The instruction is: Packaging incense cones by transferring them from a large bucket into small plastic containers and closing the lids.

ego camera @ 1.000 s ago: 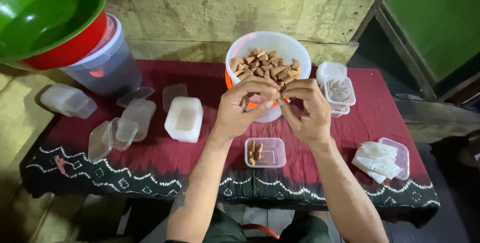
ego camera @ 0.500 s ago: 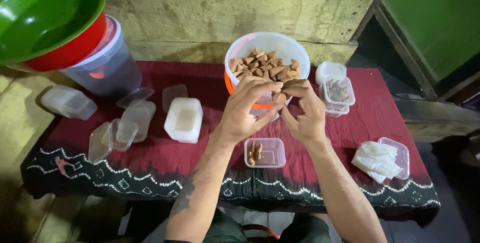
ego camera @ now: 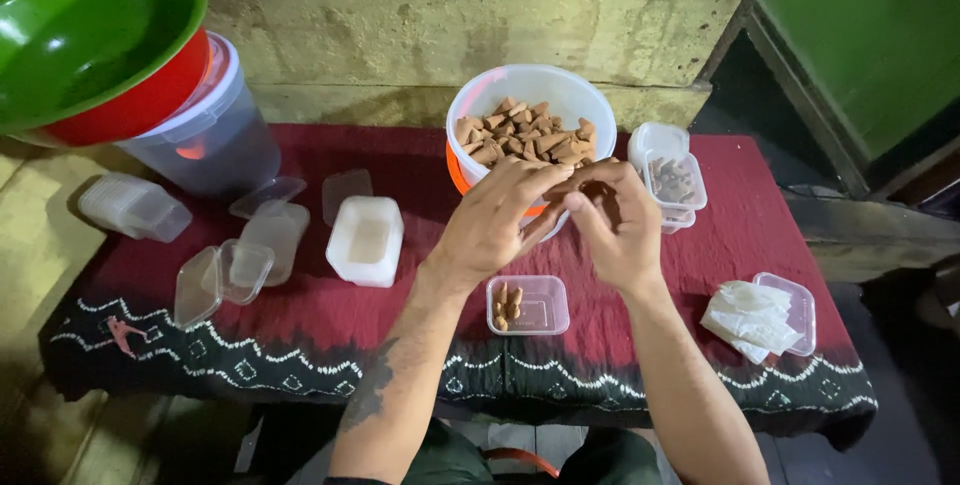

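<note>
Fingers [ego camera: 545, 177] of both hands pinch brown pieces together just above the small clear box [ego camera: 528, 304], close to the full white tub [ego camera: 530, 130] for short reaches.

A white bucket [ego camera: 530, 95] stands upright at the back of the counter [ego camera: 400, 335], heaped with brown finger-shaped snacks [ego camera: 520, 137]. Nearer the front edge, a small clear plastic box [ego camera: 528, 305] lies open, with a few of those snacks at its left end.
</note>
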